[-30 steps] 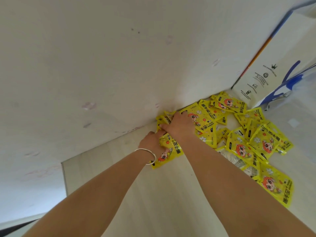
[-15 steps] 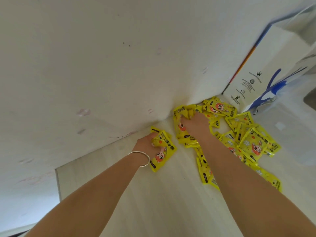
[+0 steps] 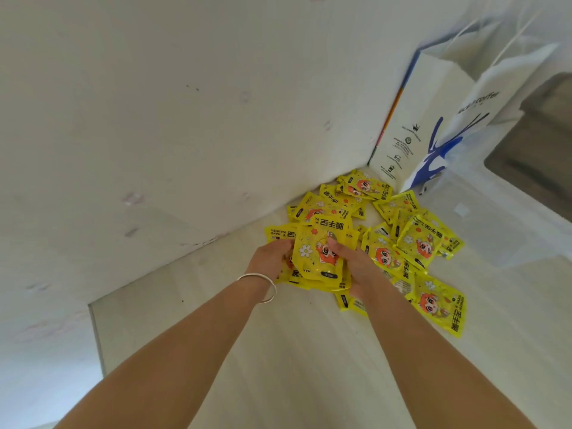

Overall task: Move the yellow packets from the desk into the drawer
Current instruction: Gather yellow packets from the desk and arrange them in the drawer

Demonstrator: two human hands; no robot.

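Observation:
Several yellow packets with a red-haired cartoon figure lie heaped on the pale desk [image 3: 278, 351] against the wall. A stack of yellow packets [image 3: 315, 258] is pressed between both hands just above the desk. My left hand [image 3: 270, 258], with a silver bangle on its wrist, grips the stack's left side. My right hand [image 3: 356, 264] grips its right side, thumb on the top packet. More loose packets [image 3: 418, 243] spread to the right and behind, one [image 3: 439, 303] lying nearest the front. No drawer is in view.
A white paper bag [image 3: 433, 125] with blue print stands at the back right against the white wall [image 3: 154, 119]. A clear plastic box [image 3: 495, 230] sits right of the packets. The desk's left edge [image 3: 96, 335] runs down the lower left.
The hands were apart, the left on one packet and the right raking the pile by the wall. Now both have come together around a gathered stack, drawn back from the wall.

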